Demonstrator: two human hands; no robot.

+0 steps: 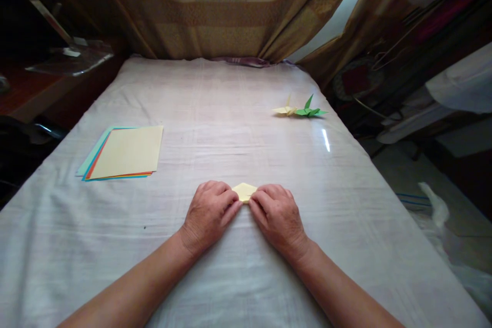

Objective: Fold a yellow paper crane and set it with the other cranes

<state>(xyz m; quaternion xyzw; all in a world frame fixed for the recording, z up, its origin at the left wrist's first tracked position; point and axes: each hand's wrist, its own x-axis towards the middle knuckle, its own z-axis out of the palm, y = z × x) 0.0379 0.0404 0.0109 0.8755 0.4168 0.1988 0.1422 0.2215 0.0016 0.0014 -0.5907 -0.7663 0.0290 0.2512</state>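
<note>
A small folded piece of pale yellow paper (245, 191) lies on the cloth-covered table, between my two hands. My left hand (211, 211) pinches its left side with thumb and fingers pressed together. On the right side, my right hand (277, 215) grips the paper in the same way, its thumb near the lower edge. The two thumbs are close to each other but apart. My fingers hide both side ends of the paper.
A stack of coloured square sheets (128, 152) lies at the left. Toward the back right sit a cream folded paper crane (285, 110) and a green one (309, 111). Curtains (215, 15) hang behind the table (215, 92).
</note>
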